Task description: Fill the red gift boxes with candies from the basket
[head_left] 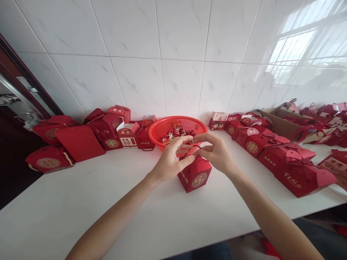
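The white table (pixel 130 209) lay under everything; to the right of the red basket (pixel 157 128) ran a row of boxes (pixel 273 159). Just in front of the basket stood my red box (pixel 199 177), upright. My right hand (pixel 218 153) pinched its thin cord (pixel 197 146) — whether my left hand (pixel 170 161), fingers bent over the box's top, gripped too, I couldn't tell. I judged I was fastening that cord; the next move seemed to call for an even pull.
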The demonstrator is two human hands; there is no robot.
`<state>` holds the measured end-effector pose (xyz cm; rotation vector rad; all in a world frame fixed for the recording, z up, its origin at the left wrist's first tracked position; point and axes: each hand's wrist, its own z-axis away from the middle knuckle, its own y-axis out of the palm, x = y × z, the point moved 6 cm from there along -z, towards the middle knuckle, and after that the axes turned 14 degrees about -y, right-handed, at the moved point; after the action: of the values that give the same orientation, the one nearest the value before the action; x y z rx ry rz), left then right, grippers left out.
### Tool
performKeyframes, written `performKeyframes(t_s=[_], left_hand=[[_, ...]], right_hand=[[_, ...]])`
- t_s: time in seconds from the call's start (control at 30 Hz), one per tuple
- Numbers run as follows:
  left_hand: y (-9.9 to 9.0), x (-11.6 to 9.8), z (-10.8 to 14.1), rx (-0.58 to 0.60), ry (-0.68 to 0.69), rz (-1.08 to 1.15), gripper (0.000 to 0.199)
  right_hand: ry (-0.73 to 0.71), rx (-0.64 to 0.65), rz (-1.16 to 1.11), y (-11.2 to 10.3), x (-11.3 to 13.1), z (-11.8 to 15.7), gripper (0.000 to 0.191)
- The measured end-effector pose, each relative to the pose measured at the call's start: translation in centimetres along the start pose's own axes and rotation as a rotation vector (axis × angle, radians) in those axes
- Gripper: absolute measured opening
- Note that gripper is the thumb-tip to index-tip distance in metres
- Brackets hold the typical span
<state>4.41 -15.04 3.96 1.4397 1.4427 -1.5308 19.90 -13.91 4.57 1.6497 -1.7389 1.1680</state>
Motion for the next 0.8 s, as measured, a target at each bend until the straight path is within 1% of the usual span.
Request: performKeyframes(t_s=[0.07, 0.17, 0.23, 0.33, 0.47, 0.57, 0.7, 0.8], left_hand=[[-0.2, 0.4, -0.2, -0.103, 0.032, -0.156, 0.05], [0.4, 1.5, -0.6, -0.143, 0.009, -0.322, 0.048], [1.2, 2.3, -0.8, -0.133, -0.012, -0.387, 0.041], [2.6, 3.3, -0.8, -0.086, -0.025, -0.451, 0.028], [4.2, 4.3, -0.6, -0.026, -0.065, -0.525, 0.028], [4.7, 5.0, -0.7, -0.005, -0.095, -0.517, 0.031], [4.7, 5.5, -1.0, 0.023, -0.094, -0.39, 0.035], [4.7, 5.6, -1.3, 0.061, -0.088, -0.31, 0.037]], right_hand=[[-0.002, -0.057, -0.023, -0.3, 0.1, -0.1, 0.029], [0.023, -0.076, -0.048, -0.4, 0.1, 0.0, 0.026], [0.039, -0.059, -0.049, -0.3, 0.0, 0.2, 0.026], [0.072, -0.031, -0.048, -0.4, -0.3, 0.5, 0.026], [0.129, 0.037, -0.008, -0.6, -0.8, 0.9, 0.029], [0.135, 0.087, 0.085, -1.0, -0.9, 1.2, 0.033], [0.093, 0.134, 0.172, -1.6, -0.9, 1.4, 0.036], [0.079, 0.197, 0.331, -2.2, -1.4, 1.8, 0.044]])
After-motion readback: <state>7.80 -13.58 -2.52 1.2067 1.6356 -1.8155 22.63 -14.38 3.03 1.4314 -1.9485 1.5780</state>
